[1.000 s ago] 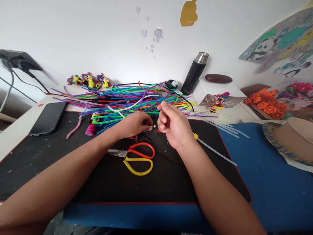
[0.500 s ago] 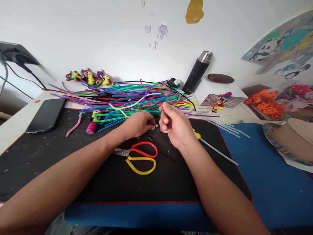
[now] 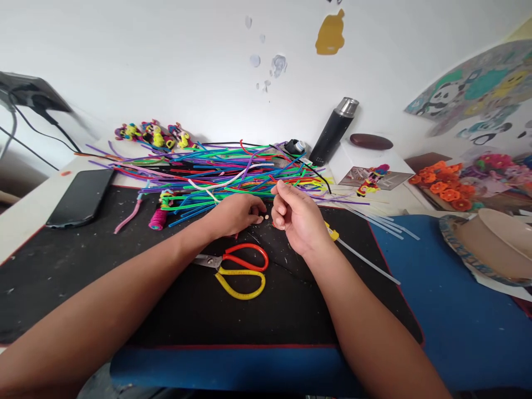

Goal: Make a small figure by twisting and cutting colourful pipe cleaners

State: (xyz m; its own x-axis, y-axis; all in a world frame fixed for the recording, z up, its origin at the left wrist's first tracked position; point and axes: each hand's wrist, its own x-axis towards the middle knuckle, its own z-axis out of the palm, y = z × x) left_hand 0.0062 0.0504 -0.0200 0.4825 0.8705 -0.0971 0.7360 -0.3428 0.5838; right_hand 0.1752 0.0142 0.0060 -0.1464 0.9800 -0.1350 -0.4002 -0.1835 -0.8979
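My left hand (image 3: 240, 214) is low over the black mat (image 3: 187, 316), its fingers curled and pressed together; what they hold is too small to make out. A small beige piece (image 3: 266, 217) lies by its fingertips. To the right, my right hand (image 3: 297, 216) is turned partly palm up, thumb against the curled fingers, with its grip hidden. Scissors (image 3: 243, 271) with one red and one yellow handle rest on the mat just below my left hand. Behind both hands spreads a heap of colourful pipe cleaners (image 3: 224, 172). A pink coiled piece (image 3: 157, 219) stands left of them.
A phone (image 3: 81, 197) lies at the left. Along the wall are small fuzzy figures (image 3: 155, 134) and a black flask (image 3: 334, 130). At the right are a white box (image 3: 374, 158), a glue gun's yellow part (image 3: 332, 233) with a clear stick, and a round basket (image 3: 482, 249).
The view has shifted slightly, so the scene sits a little lower. Both hands keep nearly the same pose and place.
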